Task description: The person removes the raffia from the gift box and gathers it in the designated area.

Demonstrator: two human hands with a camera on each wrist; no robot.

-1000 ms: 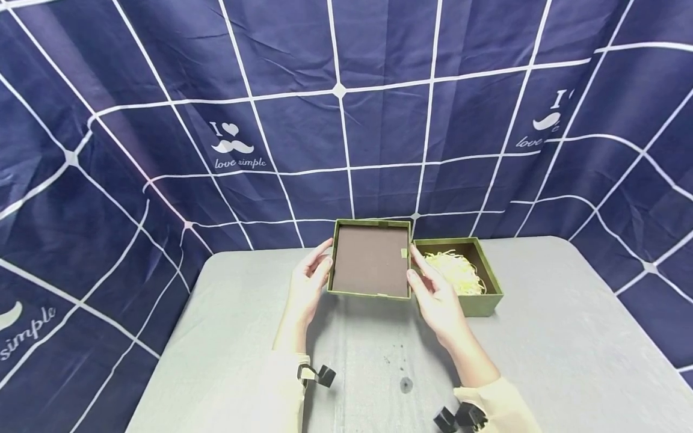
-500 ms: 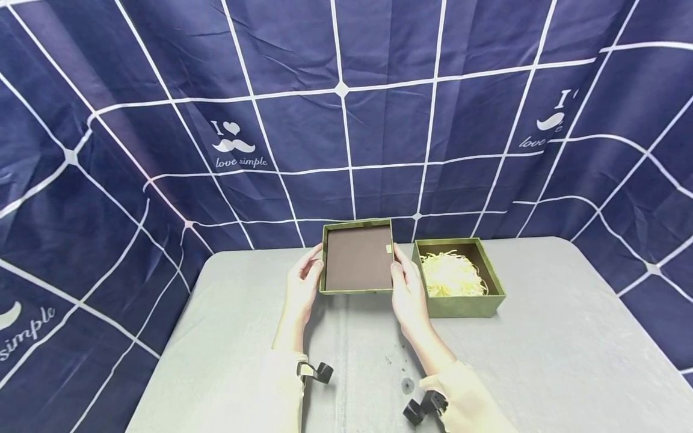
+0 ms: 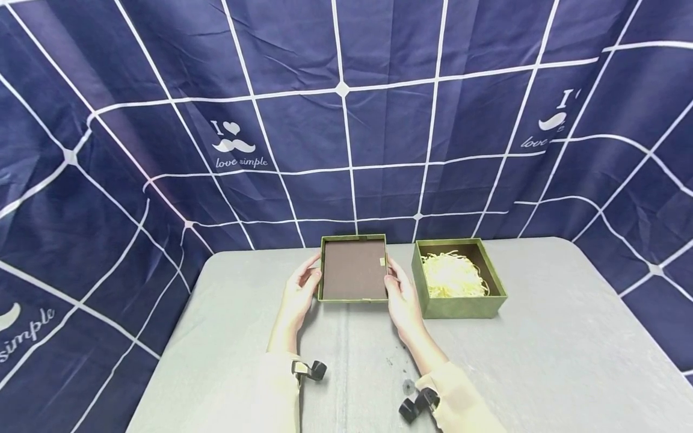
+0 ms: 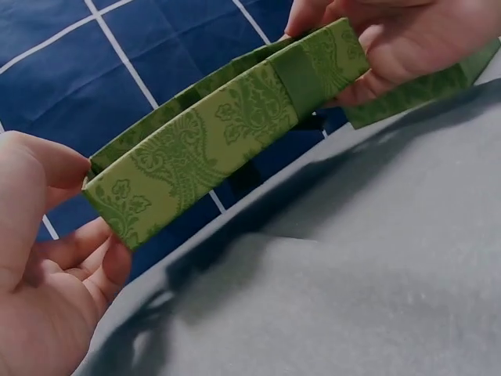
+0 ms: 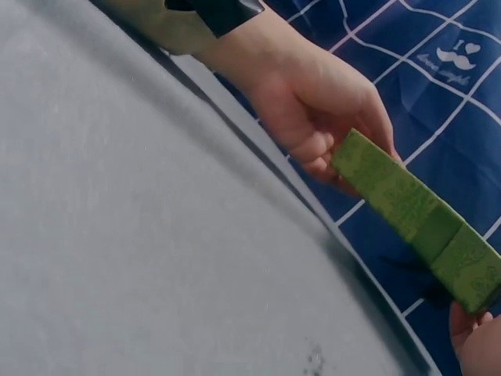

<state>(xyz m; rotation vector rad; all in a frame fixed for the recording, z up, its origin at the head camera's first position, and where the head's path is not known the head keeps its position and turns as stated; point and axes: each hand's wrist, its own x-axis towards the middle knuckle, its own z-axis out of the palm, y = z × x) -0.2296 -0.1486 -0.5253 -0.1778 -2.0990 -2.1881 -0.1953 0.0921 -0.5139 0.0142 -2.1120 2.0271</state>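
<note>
A shallow green box lid (image 3: 355, 270) with a brown inside is held in the air by both hands, its hollow side facing me in the head view. My left hand (image 3: 296, 294) grips its left side, thumb at the near rim. The right hand (image 3: 403, 297) holds the opposite side. Leafy embossing covers the lid's side wall (image 4: 192, 153) in the left wrist view, where the left hand's fingers and thumb pinch one end. At the right stands a deeper green box (image 3: 460, 308), holding yellow shredded paper filler (image 3: 452, 275).
Both sit over a grey cloth-covered table (image 3: 233, 337). Dark stains (image 3: 408, 386) mark it near the right wrist. A blue curtain (image 3: 303, 138) with white lines hangs behind and on both sides. Each wrist wears a small black camera (image 3: 316, 370).
Both hands carry the lid left, away from the deeper box, then lower it slightly toward the table. The box itself stays in place.
</note>
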